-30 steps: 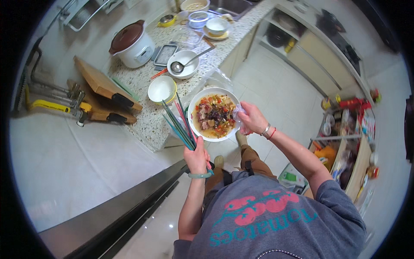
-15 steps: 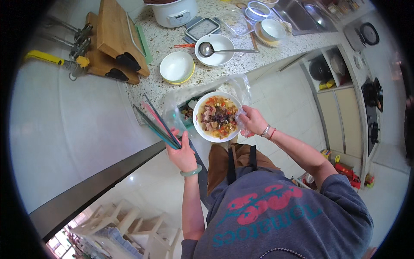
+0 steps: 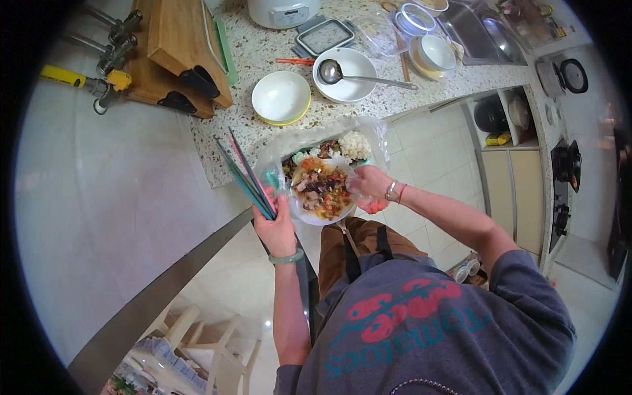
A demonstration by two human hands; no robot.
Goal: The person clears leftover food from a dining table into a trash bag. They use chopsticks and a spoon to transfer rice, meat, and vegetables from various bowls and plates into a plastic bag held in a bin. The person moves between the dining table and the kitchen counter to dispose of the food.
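Note:
My right hand (image 3: 370, 184) is closed on the side of a white bowl (image 3: 313, 220), with clear plastic film bunched around the fingers. In the bowl is a mix of meat chunks, chopped vegetables and red bits (image 3: 322, 189); it appears tilted. Several thin chopsticks (image 3: 247, 176), dark, green and pink, point up and away from my closed left hand (image 3: 275, 227). Just beyond the bowl, a clear plastic bag (image 3: 376, 133) hangs spread at the counter's edge. White rice (image 3: 355, 146) and dark food scraps show inside it. Whether my left fingers touch the bag, I cannot tell.
On the speckled counter (image 3: 217, 155) stand stacked bowls (image 3: 282, 95) and a white bowl (image 3: 355, 92) with a ladle (image 3: 378, 81) across it. Cutting boards (image 3: 174, 49) lean at the left. The sink (image 3: 461, 29) is far right, and a stove (image 3: 558, 197) stands at the right.
The bowl has moved slightly left and nearer to me and tipped, its food shifting. More rice and scraps show in the bag. My left hand still holds the chopsticks, now more upright.

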